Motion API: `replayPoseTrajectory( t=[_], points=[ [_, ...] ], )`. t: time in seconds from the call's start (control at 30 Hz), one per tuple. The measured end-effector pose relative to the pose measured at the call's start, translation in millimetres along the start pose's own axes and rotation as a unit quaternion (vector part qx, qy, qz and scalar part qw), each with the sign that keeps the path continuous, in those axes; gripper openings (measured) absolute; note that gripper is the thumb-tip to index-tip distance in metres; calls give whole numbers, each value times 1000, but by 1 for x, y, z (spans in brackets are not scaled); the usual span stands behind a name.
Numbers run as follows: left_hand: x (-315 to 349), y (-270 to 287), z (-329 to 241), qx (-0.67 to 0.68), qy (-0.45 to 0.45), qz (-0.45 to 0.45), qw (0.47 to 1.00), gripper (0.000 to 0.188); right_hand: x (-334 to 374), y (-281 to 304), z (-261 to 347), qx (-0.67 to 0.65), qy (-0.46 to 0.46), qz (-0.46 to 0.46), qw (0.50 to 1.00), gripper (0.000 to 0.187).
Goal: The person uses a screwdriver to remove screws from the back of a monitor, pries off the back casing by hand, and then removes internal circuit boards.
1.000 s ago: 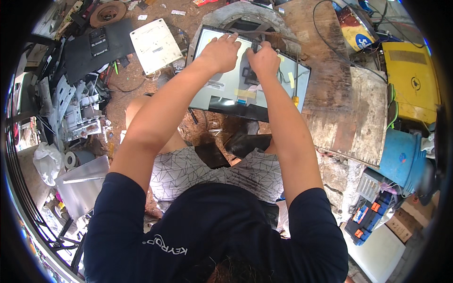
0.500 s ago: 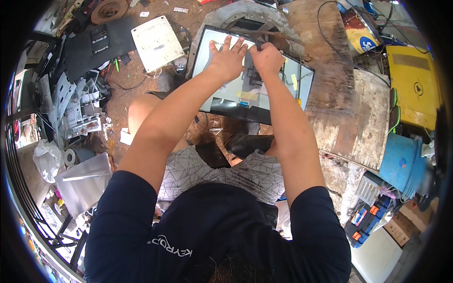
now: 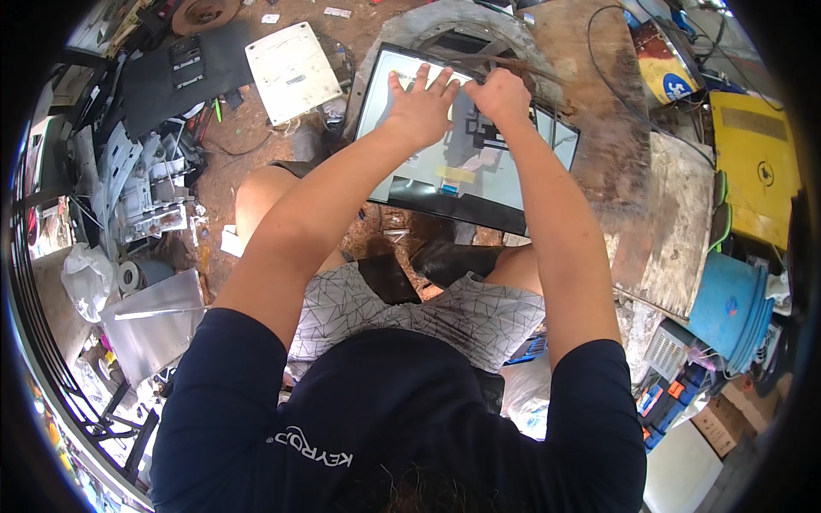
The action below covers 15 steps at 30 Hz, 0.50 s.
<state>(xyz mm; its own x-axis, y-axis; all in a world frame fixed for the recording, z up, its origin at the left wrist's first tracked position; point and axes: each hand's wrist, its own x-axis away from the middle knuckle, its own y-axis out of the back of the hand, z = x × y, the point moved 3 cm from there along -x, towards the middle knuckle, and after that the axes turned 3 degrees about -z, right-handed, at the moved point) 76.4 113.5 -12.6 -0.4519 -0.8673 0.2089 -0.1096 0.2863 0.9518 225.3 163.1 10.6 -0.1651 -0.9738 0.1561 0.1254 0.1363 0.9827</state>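
Note:
A flat display panel [image 3: 483, 167] with a black frame, a silvery back and a strip of yellow tape lies tilted beyond my knees. My left hand [image 3: 419, 111] rests spread on its upper left part, fingers pointing to the far edge. At the middle of that far edge, my right hand [image 3: 503, 96] is closed with its fingers curled over the frame; its fingertips are mostly hidden. A wide black strip [image 3: 453, 207] runs along the panel's near side.
Under the panel's far side is a grey round-holed stand [image 3: 402, 34]. Wooden boards [image 3: 603, 154] lie right, by a yellow case [image 3: 753, 162] and a blue bucket [image 3: 725, 299]. Left are a white flat cover [image 3: 293, 73], a black sheet [image 3: 150, 98] and piled metal scrap [image 3: 141, 184].
My right hand has shifted slightly right along the panel's far edge, and its forearm now covers tape on the right part. My left hand stays spread on the panel. The whole view has shifted a little.

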Motion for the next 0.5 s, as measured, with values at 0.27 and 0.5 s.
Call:
replayPoseTrajectory(
  t=[0.27, 0.5],
  points=[
    [2, 3, -4, -27, 0, 19, 999, 75, -41, 54, -3, 88, 69, -1, 994, 61],
    [-1, -3, 3, 21, -5, 3, 1000, 74, -47, 252, -38, -151, 88, -169, 970, 38]
  ],
)
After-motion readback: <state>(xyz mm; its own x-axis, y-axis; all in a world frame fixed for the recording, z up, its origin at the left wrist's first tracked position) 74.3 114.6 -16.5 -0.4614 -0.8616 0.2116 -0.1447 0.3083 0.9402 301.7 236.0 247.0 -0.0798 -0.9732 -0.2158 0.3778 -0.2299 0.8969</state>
